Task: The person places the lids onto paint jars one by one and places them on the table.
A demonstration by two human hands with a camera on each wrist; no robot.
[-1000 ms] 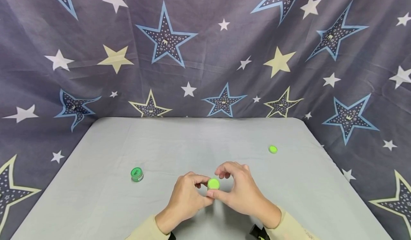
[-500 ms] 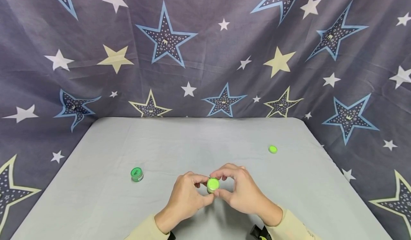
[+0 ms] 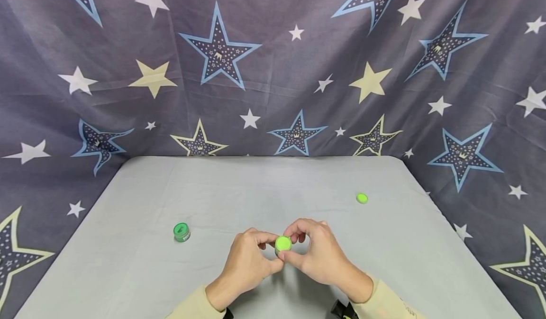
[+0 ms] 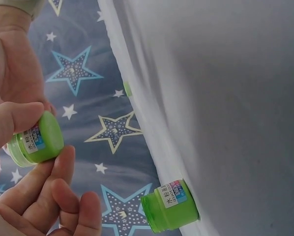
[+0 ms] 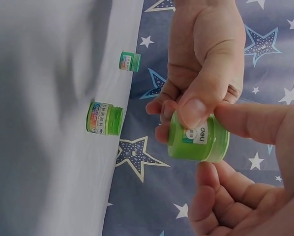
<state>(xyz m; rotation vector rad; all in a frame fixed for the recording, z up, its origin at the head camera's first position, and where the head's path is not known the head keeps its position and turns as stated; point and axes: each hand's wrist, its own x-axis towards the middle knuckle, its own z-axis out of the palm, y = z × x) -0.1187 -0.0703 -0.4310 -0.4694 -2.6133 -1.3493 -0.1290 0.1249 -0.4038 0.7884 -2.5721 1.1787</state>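
While both hands [image 3: 249, 262] [image 3: 321, 255] pinch the jar [image 3: 283, 244], its axis stands near-upright, top up.

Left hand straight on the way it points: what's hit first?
The green jar that the left hand grips; just beyond, probably the right hand, though depth is unclear.

Green jar [image 3: 181, 232], lime jar [image 5: 104, 119], lid [image 3: 362, 198] on pale table [image 3: 256, 191]

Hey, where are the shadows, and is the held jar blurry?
Head: soft shadows on the grey cloth below the left hand and right hand; left wrist: dim shading across the cloth; right wrist: dark patches there too, held jar fairly sharp.
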